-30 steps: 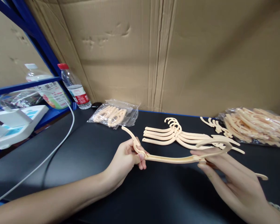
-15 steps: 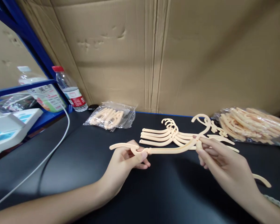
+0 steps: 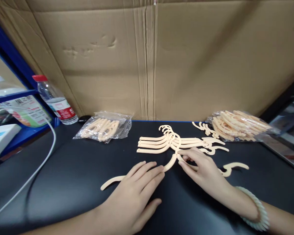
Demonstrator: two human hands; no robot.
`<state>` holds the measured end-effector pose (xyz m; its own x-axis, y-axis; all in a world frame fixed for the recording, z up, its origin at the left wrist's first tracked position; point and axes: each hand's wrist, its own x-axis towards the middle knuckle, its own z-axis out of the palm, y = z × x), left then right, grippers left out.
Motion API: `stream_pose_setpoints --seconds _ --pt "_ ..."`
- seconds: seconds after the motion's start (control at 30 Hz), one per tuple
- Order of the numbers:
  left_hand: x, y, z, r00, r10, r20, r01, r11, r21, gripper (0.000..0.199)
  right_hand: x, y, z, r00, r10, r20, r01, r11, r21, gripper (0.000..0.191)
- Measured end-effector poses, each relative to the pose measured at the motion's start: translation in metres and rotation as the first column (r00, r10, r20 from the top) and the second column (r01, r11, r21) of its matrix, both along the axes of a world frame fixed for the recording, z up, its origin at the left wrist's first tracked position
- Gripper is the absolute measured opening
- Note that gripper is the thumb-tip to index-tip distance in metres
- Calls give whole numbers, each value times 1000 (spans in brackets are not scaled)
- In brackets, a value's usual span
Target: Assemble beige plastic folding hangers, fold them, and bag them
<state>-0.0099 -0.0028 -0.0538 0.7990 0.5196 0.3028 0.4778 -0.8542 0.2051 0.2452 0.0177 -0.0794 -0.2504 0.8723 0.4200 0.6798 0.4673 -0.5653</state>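
A cream plastic hanger (image 3: 171, 164) lies on the black tabletop (image 3: 93, 163), its hook pointing away from me. My left hand (image 3: 139, 192) is spread flat, palm down, over the hanger's left arm, whose curved end shows past the fingers. The fingers of my right hand (image 3: 201, 168) pinch the hanger just right of the hook's base and cover part of its right arm. Beyond it, several similar cream hangers (image 3: 154, 147) lie in an overlapping row, hooks at the middle. The near hanger's hook overlaps this row.
A clear bag of cream parts (image 3: 101, 128) lies at the back left, a fuller bag (image 3: 237, 125) at the back right. Small hook pieces (image 3: 207, 129) lie beside it. A red-capped bottle (image 3: 58, 104), blue shelf and white cable (image 3: 42, 160) are at the left.
The hanger has come down from the air onto the tabletop. My left hand has opened out flat over its left arm. The view has shifted to the right.
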Motion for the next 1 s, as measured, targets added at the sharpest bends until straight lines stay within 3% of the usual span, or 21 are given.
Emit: stream_pose_setpoints --seconds 0.2,0.4,0.6,0.77,1.0 --pt "-1 3 -6 985 41 -168 -48 998 -40 57 3 1 0 964 -19 265 -3 997 82 16" --pt "-4 3 -10 981 92 -173 -99 994 -35 63 8 2 6 848 110 518 -118 993 -18 67" --pt "2 18 -11 972 132 -197 -146 987 -63 63 9 24 14 839 169 517 -128 985 -115 78" --pt "7 32 -9 971 142 -192 -168 978 -124 66 8 43 13 834 160 529 -123 987 -105 77" --pt "10 28 -6 973 154 -170 -175 978 -113 62 13 39 10 881 113 459 -135 991 14 63"
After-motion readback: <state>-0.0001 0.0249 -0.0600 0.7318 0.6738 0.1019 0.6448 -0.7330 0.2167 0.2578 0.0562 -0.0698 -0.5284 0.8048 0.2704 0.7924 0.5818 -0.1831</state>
